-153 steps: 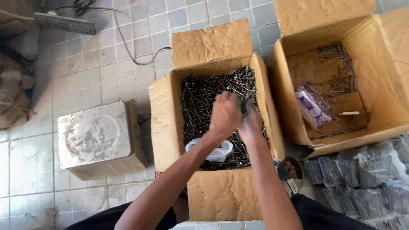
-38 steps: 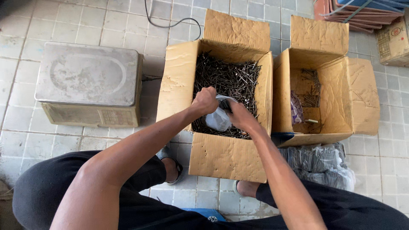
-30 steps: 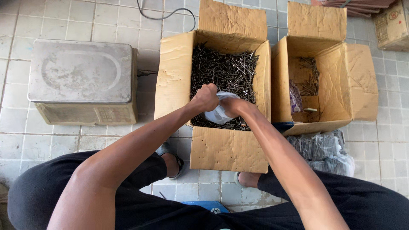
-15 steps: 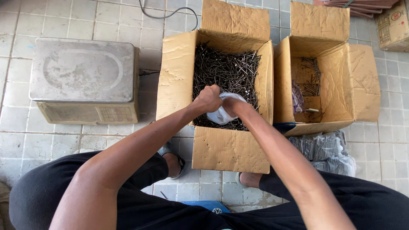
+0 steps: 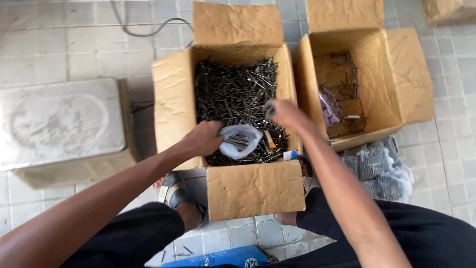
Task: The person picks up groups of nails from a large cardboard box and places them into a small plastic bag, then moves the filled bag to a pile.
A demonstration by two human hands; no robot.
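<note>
My left hand [image 5: 203,139] pinches the rim of a small clear plastic bag [image 5: 240,140] and holds its mouth open over the near end of the nail box. A few nails lie inside the bag. My right hand [image 5: 285,113] is closed around a small bunch of dark nails [image 5: 268,110], just beyond the bag and slightly to its right, above the nail heap.

Both hands work inside an open cardboard box [image 5: 255,191] standing on the tiled floor [image 5: 74,44] between my knees. The box is filled with loose dark nails [image 5: 233,92] lying in all directions. Its four flaps are folded outward.

To the right, touching this box, stands a second open cardboard box [image 5: 396,84]. It holds a thin layer of nails and a small purple-tinted bag [image 5: 328,105] against its left wall. In front of that box lies a pile of filled clear bags of nails [image 5: 379,168].

To the left of the nail box sits a grey metal-topped scale [image 5: 59,124]. A dark cable [image 5: 148,31] runs across the tiles at the far side. My foot in a grey sandal [image 5: 173,191] rests beside the near left corner of the box.
</note>
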